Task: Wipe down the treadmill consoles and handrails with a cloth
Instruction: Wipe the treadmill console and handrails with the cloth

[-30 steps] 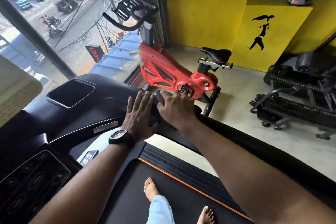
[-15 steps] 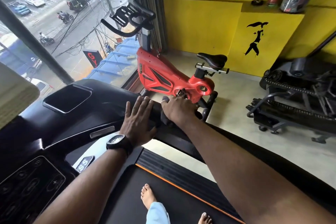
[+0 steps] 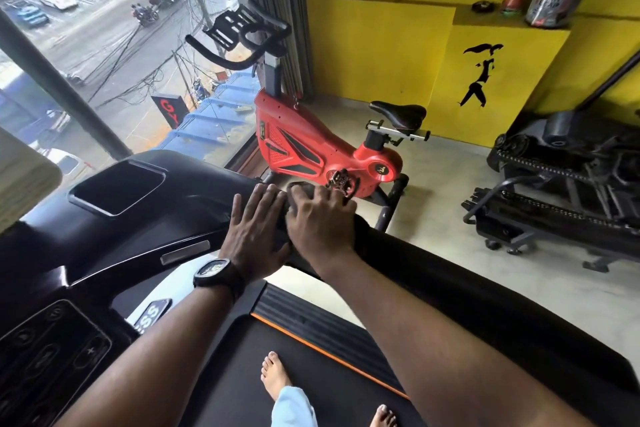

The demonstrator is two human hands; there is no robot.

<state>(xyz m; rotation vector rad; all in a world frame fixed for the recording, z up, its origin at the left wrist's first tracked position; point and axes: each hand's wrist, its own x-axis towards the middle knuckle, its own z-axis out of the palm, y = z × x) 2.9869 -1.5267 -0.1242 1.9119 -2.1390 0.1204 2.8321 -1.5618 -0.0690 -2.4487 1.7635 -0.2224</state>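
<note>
Now, left hand [image 3: 254,232] flat, right hand [image 3: 320,222] beside it curled over the cloth [image 3: 284,215], I should press evenly along the handrail [image 3: 450,284].

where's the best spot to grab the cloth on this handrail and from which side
Take the cloth from above, across its middle where it drapes the handrail. The rail is thick and rounded, so the right hand probably holds best with fingers curled over its far side.
</note>
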